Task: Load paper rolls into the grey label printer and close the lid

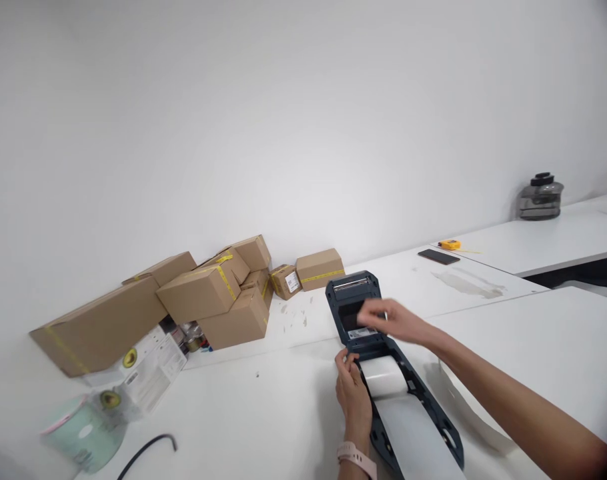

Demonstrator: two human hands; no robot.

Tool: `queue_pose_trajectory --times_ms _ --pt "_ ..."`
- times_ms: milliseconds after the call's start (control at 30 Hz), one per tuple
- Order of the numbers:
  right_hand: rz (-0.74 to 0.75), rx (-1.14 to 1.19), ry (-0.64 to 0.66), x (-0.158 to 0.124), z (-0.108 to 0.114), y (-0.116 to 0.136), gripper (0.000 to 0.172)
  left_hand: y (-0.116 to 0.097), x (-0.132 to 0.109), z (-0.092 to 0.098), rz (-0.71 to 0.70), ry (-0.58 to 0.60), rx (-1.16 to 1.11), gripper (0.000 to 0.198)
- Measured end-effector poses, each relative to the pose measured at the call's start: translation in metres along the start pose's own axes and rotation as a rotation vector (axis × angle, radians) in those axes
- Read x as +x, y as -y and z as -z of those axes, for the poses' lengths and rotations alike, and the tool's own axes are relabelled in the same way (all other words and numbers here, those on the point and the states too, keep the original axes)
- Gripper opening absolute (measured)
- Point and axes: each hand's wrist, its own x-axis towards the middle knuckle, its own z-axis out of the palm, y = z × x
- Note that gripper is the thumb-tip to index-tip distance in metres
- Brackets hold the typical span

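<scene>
A dark blue label printer [418,387] lies on the white table with its lid [354,283] swung up and back. Inside sits a roll of white labels [383,375], and a wide strip of label paper [414,437] runs from it toward me. My left hand [353,393], with a pink watch band at the wrist, is closed on the printer's left edge near the hinge. In front of the raised lid is my right hand [391,319], slightly blurred, its fingers curled together. Whatever these fingers may hold is hidden.
Cardboard boxes [198,293] are piled at the back left, beside plastic packaging [151,373] and a mint-green container [86,433]. A black cable [146,445] lies in front. Farther right are a phone [438,257], a yellow tape measure [449,245] and a water jug [541,198]. Curved white paper [476,410] lies beside the printer.
</scene>
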Motion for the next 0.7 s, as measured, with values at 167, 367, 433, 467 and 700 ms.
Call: queue_pose_trajectory --times_ms 167,367,433,467,700 --pt "-0.087 0.012 -0.41 0.046 0.029 -0.003 0.05 -0.003 0.0 0.001 -0.014 0.009 -0.012 0.033" --pt "-0.103 0.103 -0.429 0.041 0.025 -0.002 0.051 -0.003 -0.011 0.004 0.042 -0.077 -0.08 0.036" --pt "-0.063 0.16 -0.417 0.015 0.023 0.007 0.047 0.001 -0.018 0.007 0.084 -0.145 -0.104 0.042" --pt "-0.043 0.211 -0.394 -0.003 0.022 0.011 0.044 0.003 -0.023 0.008 0.106 -0.176 -0.13 0.045" --pt "-0.141 0.381 -0.251 -0.127 -0.034 0.018 0.034 -0.005 -0.055 0.024 0.246 -0.212 -0.449 0.051"
